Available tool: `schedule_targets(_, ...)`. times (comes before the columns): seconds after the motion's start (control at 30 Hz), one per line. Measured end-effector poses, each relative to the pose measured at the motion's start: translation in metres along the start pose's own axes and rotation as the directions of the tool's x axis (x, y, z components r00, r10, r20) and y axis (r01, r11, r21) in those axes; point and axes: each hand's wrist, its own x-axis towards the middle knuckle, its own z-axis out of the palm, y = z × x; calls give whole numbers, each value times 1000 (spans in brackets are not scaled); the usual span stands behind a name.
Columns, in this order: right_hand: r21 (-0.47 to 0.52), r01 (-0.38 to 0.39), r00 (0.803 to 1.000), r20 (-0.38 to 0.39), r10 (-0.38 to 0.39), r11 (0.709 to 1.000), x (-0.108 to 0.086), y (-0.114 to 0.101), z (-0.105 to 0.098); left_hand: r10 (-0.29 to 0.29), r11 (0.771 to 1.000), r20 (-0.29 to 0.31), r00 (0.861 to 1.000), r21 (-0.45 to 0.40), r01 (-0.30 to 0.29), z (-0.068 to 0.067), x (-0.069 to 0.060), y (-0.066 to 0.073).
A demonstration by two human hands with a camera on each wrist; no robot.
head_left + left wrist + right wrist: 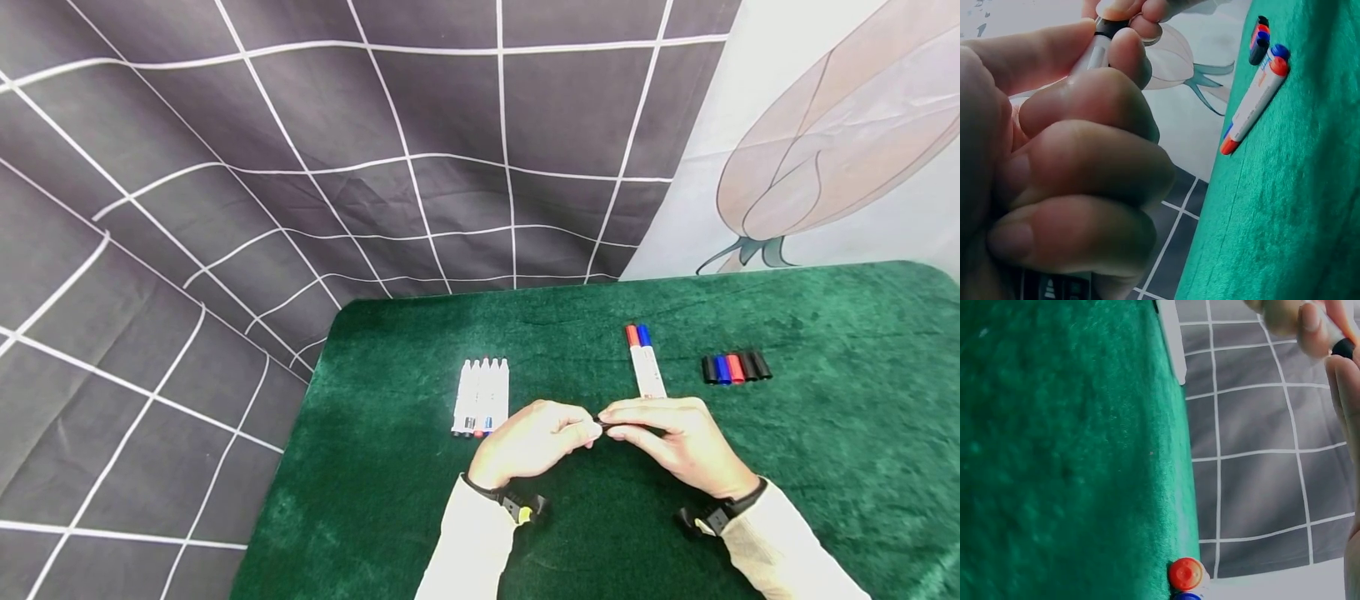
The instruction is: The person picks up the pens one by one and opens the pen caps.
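My left hand (534, 440) grips a white-barrelled marker (1099, 52), its fingers curled round it and most of the barrel hidden. At the marker's end is a black cap (1111, 27), which the fingertips of my right hand (678, 440) pinch. The cap (1342, 348) meets the barrel in the right wrist view; how far it is pushed on, I cannot tell. Just beyond the right hand lie a red-capped marker (636, 354) and a blue-capped marker (651, 360), side by side. Left of the left hand lies a row of white markers without caps (480, 393).
To the right is a row of loose caps (737, 367) in black, blue and red. Everything rests on a green cloth-covered table (375, 492). A grey curtain with white lines (450, 108) hangs behind and to the left, beside a white printed cloth (690, 225).
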Motion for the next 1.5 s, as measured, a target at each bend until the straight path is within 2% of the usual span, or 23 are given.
schedule_targets(0.1, 13, -59, 998, 6, 59, 998, -1, 0, 0, 6, 1000, -21, 1000, 14, -6, -1, -1, 1)
schedule_targets(0.2, 57, -204, 979, 3, 204, 977, -1, -4, 1, 12, 1000, -44, 999, 13, -12, -1, -2, 0)
schedule_targets(0.27, 152, -327, 944, 0, 331, 933, -2, -8, 3, 16, 1000, -57, 998, -2, -16, -1, -2, 0)
schedule_targets(0.33, 259, -418, 900, -12, 435, 871, -3, -11, 5, 21, 1000, -68, 997, -21, -23, -1, -2, -1)
schedule_targets(0.4, 357, -454, 868, -29, 496, 816, -3, -13, 8, 26, 999, -76, 997, -31, -29, -1, -2, -1)
schedule_targets(0.47, 418, -449, 853, -61, 518, 790, -3, -13, 9, 20, 999, -80, 997, -36, -23, -1, -1, -2)
schedule_targets(0.53, 450, -424, 849, -104, 517, 786, -3, -12, 9, 1, 999, -84, 996, -40, -4, -3, -1, -1)
schedule_targets(0.63, 467, -379, 852, -162, 498, 799, -3, -10, 5, -47, 998, -89, 995, -54, 42, -5, -2, -1)
schedule_targets(0.7, 464, -360, 856, -182, 484, 810, -4, -7, 2, -58, 997, -92, 994, -55, 53, -7, -4, -1)
schedule_targets(0.77, 456, -328, 868, -199, 455, 827, -4, -5, -1, -56, 997, -95, 994, -52, 52, -9, -5, -3)
schedule_targets(0.87, 408, -348, 862, -213, 459, 844, -4, -3, -6, -21, 1000, -104, 994, -14, 19, -12, -7, -6)
schedule_targets(0.93, 326, -388, 849, -238, 471, 862, -3, -2, -10, 3, 1000, -123, 992, 16, -2, -14, -9, -8)
schedule_targets(1.0, 234, -462, 820, -256, 513, 855, -2, -3, -15, 56, 997, -141, 988, 62, -47, -16, -10, -11)
schedule_targets(1.07, 153, -504, 803, -281, 526, 850, -1, -1, -21, 109, 990, -164, 980, 103, -92, -19, -12, -14)
schedule_targets(1.13, 91, -539, 785, -306, 539, 837, -1, 1, -27, 134, 985, -188, 973, 135, -110, -21, -14, -17)
schedule_targets(1.2, 48, -548, 782, -326, 531, 835, -2, 3, -33, 123, 982, -214, 969, 165, -88, -24, -16, -18)
schedule_targets(1.23, 16, -552, 782, -337, 525, 833, -2, 5, -36, 96, 984, -235, 967, 168, -57, -25, -18, -18)
schedule_targets(1.3, -30, -566, 773, -367, 517, 824, -3, 7, -41, 39, 984, -286, 957, 179, 13, -27, -21, -19)
schedule_targets(1.37, -42, -591, 748, -403, 528, 805, -4, 9, -45, -15, 980, -345, 938, 179, 82, -29, -25, -18)
schedule_targets(1.43, -22, -630, 700, -449, 555, 776, -5, 11, -49, -55, 976, -422, 905, 169, 138, -31, -28, -20)
schedule_targets(1.5, 13, -677, 634, -497, 593, 735, -6, 12, -52, -81, 972, -507, 858, 149, 180, -33, -30, -22)
